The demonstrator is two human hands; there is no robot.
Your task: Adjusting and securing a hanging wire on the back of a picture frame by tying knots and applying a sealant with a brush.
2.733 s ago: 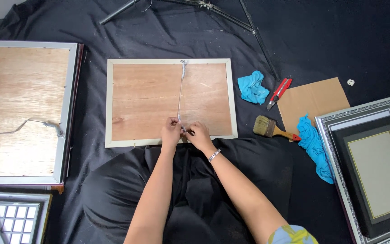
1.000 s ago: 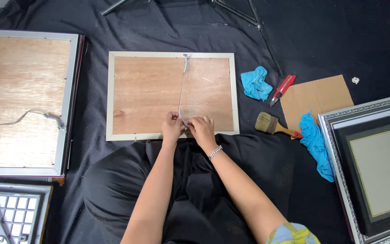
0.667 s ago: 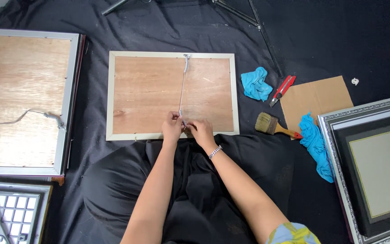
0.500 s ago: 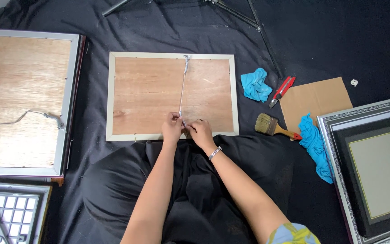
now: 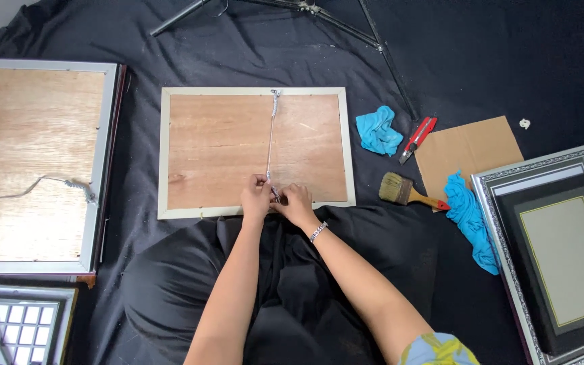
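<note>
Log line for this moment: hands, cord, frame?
left hand: pinching cord | right hand: at cord's near end | frame: face down on black cloth | brush: untouched, right

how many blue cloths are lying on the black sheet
2. One crumpled blue cloth lies right of the wood-backed frame, beside the red cutter. A longer blue cloth lies between the paintbrush and the ornate silver frame. Others may be out of view.

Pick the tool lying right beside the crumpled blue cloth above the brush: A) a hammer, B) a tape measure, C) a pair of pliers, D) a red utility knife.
D: a red utility knife lies on the black sheet just right of the crumpled blue cloth, above the brush.
</note>
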